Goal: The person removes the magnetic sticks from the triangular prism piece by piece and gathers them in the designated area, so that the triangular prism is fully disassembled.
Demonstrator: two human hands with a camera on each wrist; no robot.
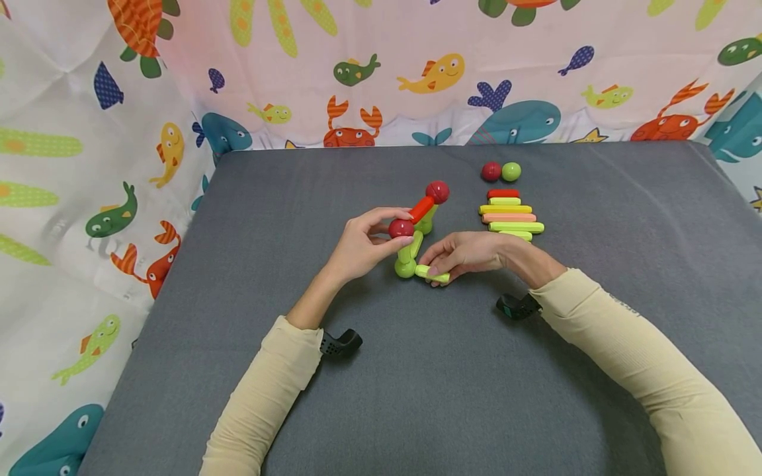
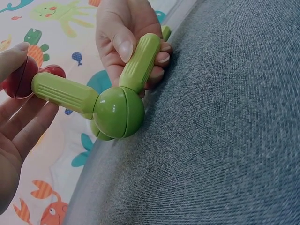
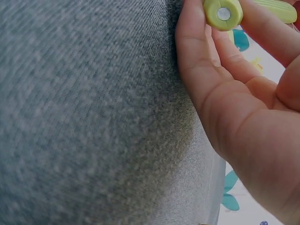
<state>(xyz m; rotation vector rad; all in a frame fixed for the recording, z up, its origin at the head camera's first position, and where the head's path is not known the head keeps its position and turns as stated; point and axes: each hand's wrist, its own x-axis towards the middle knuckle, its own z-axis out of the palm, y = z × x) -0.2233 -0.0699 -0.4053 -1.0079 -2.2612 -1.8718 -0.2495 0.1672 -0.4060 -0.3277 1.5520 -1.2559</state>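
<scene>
A frame of magnetic sticks and balls stands on the grey cloth. My left hand [image 1: 360, 246] grips its near red ball [image 1: 401, 229] between thumb and fingers. Below that, an upright green stick [image 2: 65, 93] joins the near green ball [image 2: 118, 112]. My right hand [image 1: 470, 254] pinches a light green stick [image 1: 432, 273], its far end right at that green ball. The stick's other end shows a round metal disc in the right wrist view. A red stick [image 1: 421, 209] runs back to another red ball [image 1: 437, 192], above a partly hidden far green ball [image 1: 424, 225].
Behind my right hand several loose sticks [image 1: 506, 209], red, yellow, pink and green, lie in a row. Beyond them sit a loose red ball [image 1: 491, 172] and a loose green ball [image 1: 511, 172]. A sea-animal-print curtain [image 1: 381, 39] borders the grey table [image 1: 286, 198] at back and left.
</scene>
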